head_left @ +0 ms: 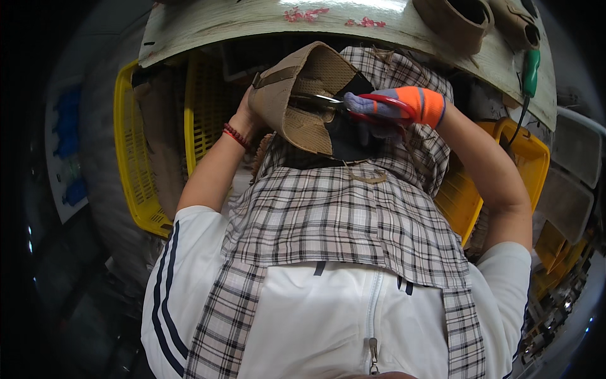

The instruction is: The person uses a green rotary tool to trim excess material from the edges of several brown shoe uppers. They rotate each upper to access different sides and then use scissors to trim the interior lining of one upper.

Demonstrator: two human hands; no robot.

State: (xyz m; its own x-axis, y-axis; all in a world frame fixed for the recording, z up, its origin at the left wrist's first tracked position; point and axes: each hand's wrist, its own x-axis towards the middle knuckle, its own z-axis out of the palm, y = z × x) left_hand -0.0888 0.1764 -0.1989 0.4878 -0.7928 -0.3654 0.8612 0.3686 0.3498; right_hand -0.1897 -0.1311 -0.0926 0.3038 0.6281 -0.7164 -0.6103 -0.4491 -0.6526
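Observation:
A tan boot [276, 101] lies tilted over my lap, its wide opening turned to the right and showing a textured lining. My left hand [245, 117] is closed on its outer left side; the fingers are mostly hidden behind it. In a purple and orange glove, my right hand [420, 106] grips red-handled scissors [317, 98]. Their metal blades reach into the boot's opening, against the lining. Whether the blades touch any thread there I cannot make out. A dark panel [344, 142] shows at the boot's lower right edge, below the gloved hand.
Ahead stands a pale worktable [221, 31] with red marks. Tan boots [464, 28] rest on its right part, near a green-handled tool [531, 72] with a cord. Yellow crates stand at left [129, 145] and right [530, 148]. Loose thread [367, 180] lies on my checked apron [328, 215].

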